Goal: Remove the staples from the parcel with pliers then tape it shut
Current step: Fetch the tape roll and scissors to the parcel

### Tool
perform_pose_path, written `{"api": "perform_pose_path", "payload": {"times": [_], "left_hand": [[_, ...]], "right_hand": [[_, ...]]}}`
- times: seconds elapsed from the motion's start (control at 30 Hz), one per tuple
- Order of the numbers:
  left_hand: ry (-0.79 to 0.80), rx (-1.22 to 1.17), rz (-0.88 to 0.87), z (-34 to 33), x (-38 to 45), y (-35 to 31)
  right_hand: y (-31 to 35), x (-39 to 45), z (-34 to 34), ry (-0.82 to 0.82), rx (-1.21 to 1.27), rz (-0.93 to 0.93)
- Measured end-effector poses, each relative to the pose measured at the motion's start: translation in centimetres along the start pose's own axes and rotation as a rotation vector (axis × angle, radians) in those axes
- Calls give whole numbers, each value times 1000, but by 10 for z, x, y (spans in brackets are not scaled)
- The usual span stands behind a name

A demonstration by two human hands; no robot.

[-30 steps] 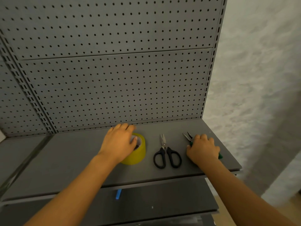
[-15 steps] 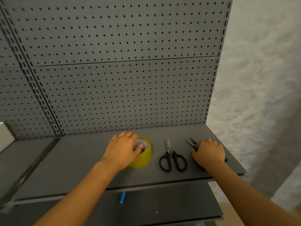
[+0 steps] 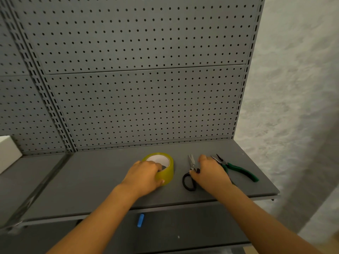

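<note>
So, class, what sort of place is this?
Probably a workshop or stockroom shelf unit: a grey pegboard backs a metal shelf holding a roll of tape, scissors and pliers.

The right hand (image 3: 209, 174) is shifting left off the pliers (image 3: 236, 168), now uncovered, onto the scissors (image 3: 190, 173) beside them.

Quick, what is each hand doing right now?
Left hand: grips the yellow tape roll.
Right hand: over the scissors; whether it grips them cannot be told.
</note>
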State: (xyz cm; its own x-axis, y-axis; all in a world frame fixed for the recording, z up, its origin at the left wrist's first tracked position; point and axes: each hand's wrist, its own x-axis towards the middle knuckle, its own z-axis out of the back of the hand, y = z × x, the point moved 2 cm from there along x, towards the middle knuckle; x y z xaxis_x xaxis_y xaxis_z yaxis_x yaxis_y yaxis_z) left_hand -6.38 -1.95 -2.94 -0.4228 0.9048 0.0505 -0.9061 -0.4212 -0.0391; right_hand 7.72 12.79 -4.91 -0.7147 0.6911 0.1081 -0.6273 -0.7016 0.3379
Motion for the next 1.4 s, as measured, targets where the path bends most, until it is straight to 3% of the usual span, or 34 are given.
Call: {"api": "perform_pose_path", "payload": {"times": [0.17,0.63,1.03,1.4], "left_hand": [[10,10,12,-5,-1,0],[-109,-9,72,10,-11,6],[-285,27,227,43,-70,33],[-360,120,404,63,-163,99]], "right_hand": [[1,-1,-9,191,-77,-84],[-1,-4,11,242,126,-78],[52,-6,6,97,402,194],[152,-25,-12,174,393,375]]}}
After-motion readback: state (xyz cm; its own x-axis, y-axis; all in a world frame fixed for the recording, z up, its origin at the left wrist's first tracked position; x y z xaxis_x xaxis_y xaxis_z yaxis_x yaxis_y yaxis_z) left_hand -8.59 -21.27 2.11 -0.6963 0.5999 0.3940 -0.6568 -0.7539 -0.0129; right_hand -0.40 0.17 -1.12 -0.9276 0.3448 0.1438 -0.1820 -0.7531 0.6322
